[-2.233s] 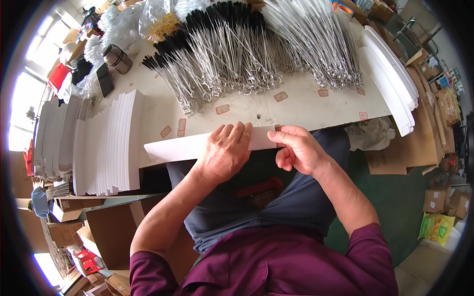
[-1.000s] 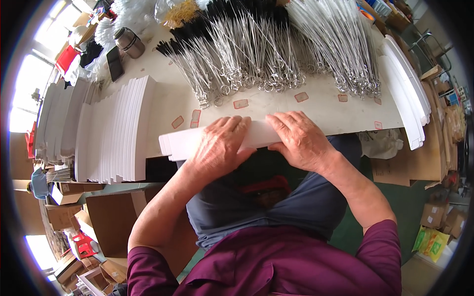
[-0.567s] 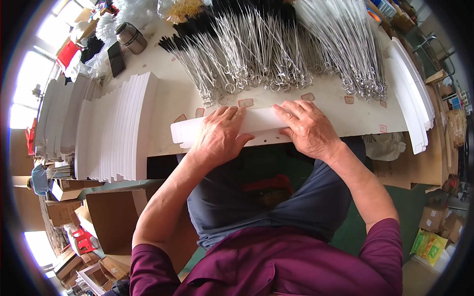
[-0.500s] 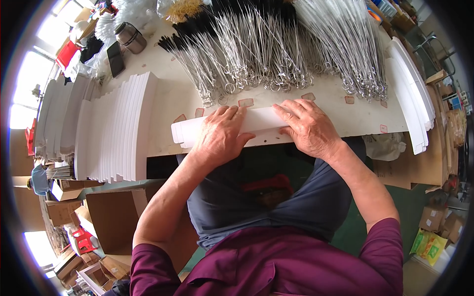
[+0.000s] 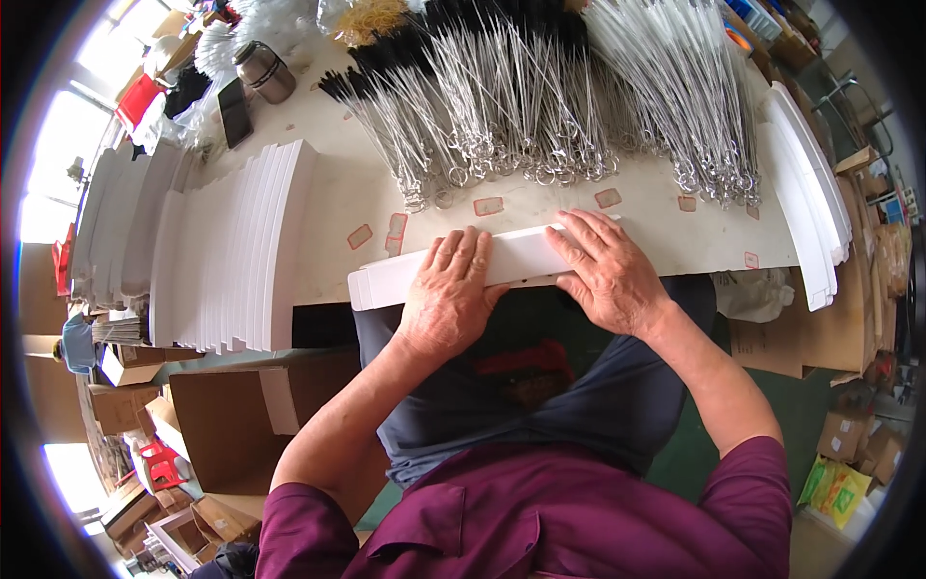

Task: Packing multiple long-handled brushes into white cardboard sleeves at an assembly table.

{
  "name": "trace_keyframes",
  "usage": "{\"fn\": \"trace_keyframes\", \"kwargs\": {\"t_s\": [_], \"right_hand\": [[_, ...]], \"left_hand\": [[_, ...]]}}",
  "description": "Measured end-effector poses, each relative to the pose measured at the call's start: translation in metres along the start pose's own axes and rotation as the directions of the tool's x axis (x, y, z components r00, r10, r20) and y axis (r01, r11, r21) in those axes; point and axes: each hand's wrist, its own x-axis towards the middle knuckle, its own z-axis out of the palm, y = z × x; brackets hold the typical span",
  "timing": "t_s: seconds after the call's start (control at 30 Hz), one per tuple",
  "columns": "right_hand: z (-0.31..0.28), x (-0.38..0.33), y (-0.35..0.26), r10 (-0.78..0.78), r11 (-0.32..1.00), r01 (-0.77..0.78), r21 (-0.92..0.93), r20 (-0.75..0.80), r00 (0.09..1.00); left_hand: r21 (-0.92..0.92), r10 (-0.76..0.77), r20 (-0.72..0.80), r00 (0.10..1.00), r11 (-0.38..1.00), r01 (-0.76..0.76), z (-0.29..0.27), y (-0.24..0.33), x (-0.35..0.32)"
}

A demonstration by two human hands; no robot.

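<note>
Left hand and right hand, spaced apart, both grip one long white carton; metal-stemmed brushes lie beyond.

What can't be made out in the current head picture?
Head view:
Part of the long white box: covered by the left hand.
Most of its right end: under the right hand.
Its inside: concealed by its walls.
Some black brush ends: cut off by the top edge.
Marks on the red-edged labels: too small.

We look down from the person's head through one wide fisheye, close above lap and desk.
</note>
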Motion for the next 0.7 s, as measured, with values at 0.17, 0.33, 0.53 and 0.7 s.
{"fn": "trace_keyframes", "kwargs": {"t_s": [0.17,0.33,0.53,0.7], "right_hand": [[0.027,0.015,-0.030,0.002,0.998,0.001,-0.066,0.049,0.999],[0.038,0.030,-0.041,-0.029,0.996,0.034,-0.081,0.069,0.997],[0.018,-0.015,0.001,0.187,0.978,-0.183,-0.100,0.030,0.982],[0.010,-0.023,0.009,0.238,0.963,-0.227,-0.147,0.059,0.969]], "left_hand": [[0.101,0.001,0.094,0.996,0.995,-0.011,0.005,0.002,-0.007],[0.163,-0.011,0.148,0.989,0.986,-0.013,0.002,-0.001,-0.014],[0.288,-0.196,0.146,0.970,0.946,0.148,-0.036,-0.038,-0.048],[0.331,-0.196,0.132,0.972,0.933,0.143,-0.038,-0.053,-0.059]]}}
